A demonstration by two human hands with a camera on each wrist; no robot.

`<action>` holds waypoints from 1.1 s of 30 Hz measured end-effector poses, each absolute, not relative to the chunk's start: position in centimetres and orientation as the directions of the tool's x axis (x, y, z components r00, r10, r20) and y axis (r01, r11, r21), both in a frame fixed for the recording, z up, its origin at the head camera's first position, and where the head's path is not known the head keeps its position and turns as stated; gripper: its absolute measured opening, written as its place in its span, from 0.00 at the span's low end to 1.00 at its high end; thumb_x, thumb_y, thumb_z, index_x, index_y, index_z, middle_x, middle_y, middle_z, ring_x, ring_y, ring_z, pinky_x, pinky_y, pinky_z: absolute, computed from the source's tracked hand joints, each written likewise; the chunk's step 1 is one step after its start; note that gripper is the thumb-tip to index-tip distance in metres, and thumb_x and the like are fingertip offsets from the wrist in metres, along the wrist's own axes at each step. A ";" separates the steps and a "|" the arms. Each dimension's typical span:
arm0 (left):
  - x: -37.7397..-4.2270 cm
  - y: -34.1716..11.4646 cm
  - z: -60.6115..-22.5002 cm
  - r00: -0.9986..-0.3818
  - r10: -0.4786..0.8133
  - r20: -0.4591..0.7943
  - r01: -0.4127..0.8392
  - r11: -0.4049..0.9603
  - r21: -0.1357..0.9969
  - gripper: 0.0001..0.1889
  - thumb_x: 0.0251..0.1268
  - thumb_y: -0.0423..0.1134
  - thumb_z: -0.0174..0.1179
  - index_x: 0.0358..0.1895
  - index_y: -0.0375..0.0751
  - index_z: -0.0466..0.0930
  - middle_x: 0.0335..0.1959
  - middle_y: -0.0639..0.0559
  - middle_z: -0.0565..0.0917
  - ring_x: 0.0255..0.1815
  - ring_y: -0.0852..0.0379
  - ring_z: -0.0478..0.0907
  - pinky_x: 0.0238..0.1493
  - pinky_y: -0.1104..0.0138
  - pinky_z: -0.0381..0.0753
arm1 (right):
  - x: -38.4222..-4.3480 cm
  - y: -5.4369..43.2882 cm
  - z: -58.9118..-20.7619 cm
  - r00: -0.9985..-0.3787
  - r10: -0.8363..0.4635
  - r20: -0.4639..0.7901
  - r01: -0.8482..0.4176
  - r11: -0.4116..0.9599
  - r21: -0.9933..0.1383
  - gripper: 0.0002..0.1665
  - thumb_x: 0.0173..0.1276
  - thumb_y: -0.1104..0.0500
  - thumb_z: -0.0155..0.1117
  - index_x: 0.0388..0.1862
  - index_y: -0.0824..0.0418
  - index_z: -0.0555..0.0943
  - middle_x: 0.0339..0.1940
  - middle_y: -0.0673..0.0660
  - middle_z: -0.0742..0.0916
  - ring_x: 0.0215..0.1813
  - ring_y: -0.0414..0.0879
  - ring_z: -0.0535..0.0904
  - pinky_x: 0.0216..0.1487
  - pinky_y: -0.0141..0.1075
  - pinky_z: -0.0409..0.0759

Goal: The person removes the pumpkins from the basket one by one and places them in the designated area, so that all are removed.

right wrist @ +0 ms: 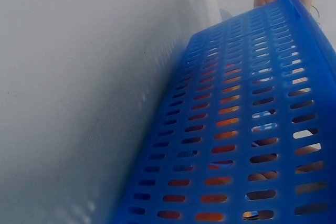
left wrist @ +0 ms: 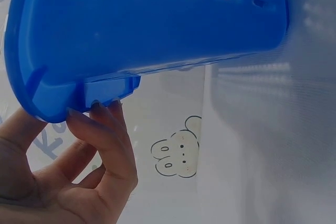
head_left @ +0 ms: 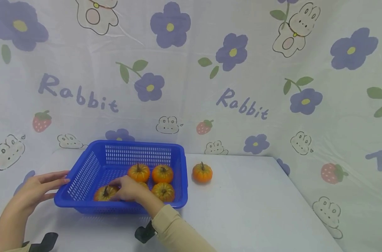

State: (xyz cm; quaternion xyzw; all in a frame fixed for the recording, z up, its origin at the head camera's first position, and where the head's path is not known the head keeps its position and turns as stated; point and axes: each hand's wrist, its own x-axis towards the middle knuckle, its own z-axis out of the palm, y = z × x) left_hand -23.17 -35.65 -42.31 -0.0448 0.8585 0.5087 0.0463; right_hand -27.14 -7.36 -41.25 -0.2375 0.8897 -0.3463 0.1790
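A blue plastic basket (head_left: 121,203) with slotted walls holds several small orange pumpkins, among them one at the back right (head_left: 162,174). My left hand (head_left: 36,190) grips the basket's left rim, its fingertips under the lip in the left wrist view. Inside the basket, my right hand (head_left: 128,189) has thumb and fingers around the right side of a pumpkin (head_left: 104,194) in the front left. Another pumpkin is partly hidden behind the right hand. In the right wrist view the basket's slotted wall (right wrist: 236,129) screens the right hand's grip.
One more pumpkin (head_left: 202,173) stands on the white table (head_left: 257,210), just right of the basket. A white cloth (head_left: 191,87) printed with flowers, rabbits and strawberries hangs behind the table and along its right side.
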 end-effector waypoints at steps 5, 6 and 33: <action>-23.2 -35.7 -42.3 -0.993 -0.030 -0.118 -0.118 0.483 0.867 0.39 0.68 0.54 0.59 0.70 0.26 0.62 0.43 0.78 0.78 0.38 0.82 0.74 0.47 0.61 0.86 | -27.0 -7.2 -41.1 -0.826 -0.546 -0.143 -0.285 0.623 -0.729 0.25 0.61 0.62 0.71 0.59 0.53 0.81 0.57 0.49 0.85 0.55 0.39 0.78 0.64 0.33 0.77; -23.2 -35.6 -42.3 -0.993 -0.031 -0.118 -0.118 0.485 0.867 0.39 0.68 0.54 0.59 0.70 0.26 0.62 0.43 0.77 0.78 0.38 0.83 0.74 0.47 0.61 0.86 | -27.0 -7.2 -41.1 -0.825 -0.546 -0.143 -0.284 0.621 -0.731 0.25 0.61 0.62 0.71 0.59 0.53 0.81 0.57 0.49 0.85 0.55 0.40 0.78 0.65 0.34 0.77; -23.3 -35.8 -42.7 -0.992 -0.031 -0.122 -0.122 0.466 0.876 0.38 0.68 0.54 0.59 0.70 0.27 0.63 0.39 0.82 0.75 0.38 0.82 0.74 0.46 0.62 0.86 | -27.1 -7.5 -41.5 -0.884 -0.462 -0.068 -0.268 0.622 -0.736 0.24 0.52 0.64 0.78 0.50 0.56 0.86 0.48 0.50 0.89 0.52 0.41 0.82 0.54 0.26 0.80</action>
